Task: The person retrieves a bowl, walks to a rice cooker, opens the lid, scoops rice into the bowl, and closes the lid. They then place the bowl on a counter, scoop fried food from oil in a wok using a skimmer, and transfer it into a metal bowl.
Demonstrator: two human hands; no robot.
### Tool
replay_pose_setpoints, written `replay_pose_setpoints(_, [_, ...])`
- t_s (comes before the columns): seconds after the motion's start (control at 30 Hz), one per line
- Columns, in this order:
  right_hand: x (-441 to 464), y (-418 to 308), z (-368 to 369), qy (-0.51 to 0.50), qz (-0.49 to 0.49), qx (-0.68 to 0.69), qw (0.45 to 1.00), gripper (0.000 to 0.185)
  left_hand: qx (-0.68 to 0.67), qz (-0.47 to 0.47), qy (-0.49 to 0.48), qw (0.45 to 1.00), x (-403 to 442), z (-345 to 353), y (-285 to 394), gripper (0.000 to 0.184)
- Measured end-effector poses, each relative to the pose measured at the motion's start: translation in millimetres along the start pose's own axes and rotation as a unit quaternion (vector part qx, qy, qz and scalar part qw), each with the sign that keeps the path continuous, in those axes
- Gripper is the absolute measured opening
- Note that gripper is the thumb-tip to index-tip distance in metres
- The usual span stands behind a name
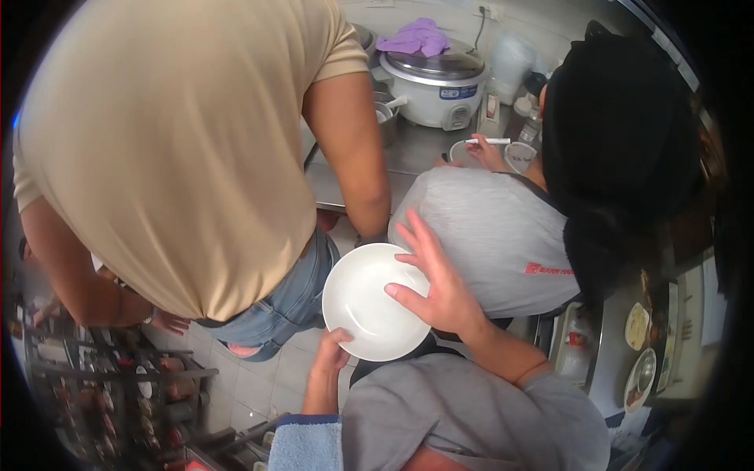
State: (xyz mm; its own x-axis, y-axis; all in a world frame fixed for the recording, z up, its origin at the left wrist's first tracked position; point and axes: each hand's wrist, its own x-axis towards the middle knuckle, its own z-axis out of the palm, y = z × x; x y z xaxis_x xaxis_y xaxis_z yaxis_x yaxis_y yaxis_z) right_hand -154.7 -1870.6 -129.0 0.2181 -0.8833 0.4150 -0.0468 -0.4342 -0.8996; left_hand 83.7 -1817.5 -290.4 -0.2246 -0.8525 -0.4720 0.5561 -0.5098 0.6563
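Note:
A round white bowl [375,302], its inside showing no contents, is held in front of the grey shirt. My left hand [331,351] grips its lower left rim, thumb over the edge and the other fingers mostly hidden beneath. Over the right side of the bowl is my right hand [433,284], its fingers spread and its thumb above the bowl's inside; whether it touches the bowl is hard to tell.
One person in a tan shirt [181,157] stands at the left; another in light grey [487,235] holds a white marker [488,141] by the counter. Behind are a rice cooker [433,90] and a purple cloth [415,37]. Dish racks [118,385] stand lower left, plates [640,377] at right.

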Motion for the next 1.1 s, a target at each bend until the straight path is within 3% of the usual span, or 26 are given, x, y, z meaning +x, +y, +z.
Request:
replay_pose_setpoints(0.13, [-2,10,-1,0.065,0.021,-0.019,0.998,0.082,0.000,0.006,-0.065,0.998,11,1,13,0.073])
replay_pose_setpoints(0.23, [-8,7,-2,0.102,0.013,-0.063,0.993,0.079,0.030,-0.041,-0.054,0.997,17,-1,26,0.071])
replay_pose_setpoints(0.43, [2,-3,1,0.197,0.022,-0.074,0.977,0.070,0.042,-0.110,-0.124,0.985,33,4,53,0.073])
replay_pose_setpoints(0.63, [9,-11,7,0.196,0.005,-0.246,0.949,0.061,0.067,-0.091,-0.142,0.983,50,4,54,0.074])
replay_pose_setpoints(1.1, [-11,-4,-25,0.204,-0.015,-0.185,0.961,0.059,0.092,-0.066,-0.124,0.986,33,21,47,0.071])
